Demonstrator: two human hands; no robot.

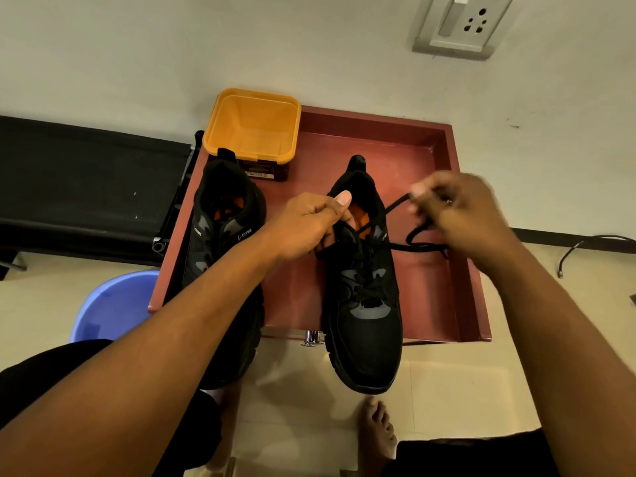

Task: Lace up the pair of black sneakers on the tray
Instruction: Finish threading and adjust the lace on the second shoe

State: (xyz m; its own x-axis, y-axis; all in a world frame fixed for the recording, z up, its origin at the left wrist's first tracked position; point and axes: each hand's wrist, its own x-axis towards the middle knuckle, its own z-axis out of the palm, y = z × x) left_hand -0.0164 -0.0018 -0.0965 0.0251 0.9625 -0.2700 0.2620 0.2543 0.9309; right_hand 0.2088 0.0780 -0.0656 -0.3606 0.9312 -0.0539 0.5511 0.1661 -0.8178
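At the far left, a black bench (pixel 86 187) is standing beside a blue bucket (pixel 113 304). Next to them the red tray (pixel 378 118) is carrying both shoes, heels toward the wall and toes hanging over its near edge. The left sneaker (pixel 220 242) is lying along the tray's left side, with an orange tub (pixel 254 125) sitting just behind its heel.

The left forearm is reaching diagonally across that shoe. The left hand (pixel 306 225) is curling its fingers into a closed grip at the collar of the right sneaker (pixel 368 332), thumb lying straight along the top; whether a lace end is also inside the grip cannot be told.

The lace (pixel 423 244) is trailing out to the right of this shoe in a loose loop over the tray floor. The right hand (pixel 464 215), blurred, is hovering over the tray's right part with its wrist bent, pinching the lace's free end between thumb and fingertips.

A wall socket (pixel 461 22) is showing at the upper right, and a bare foot (pixel 377 428) is resting on the floor below.
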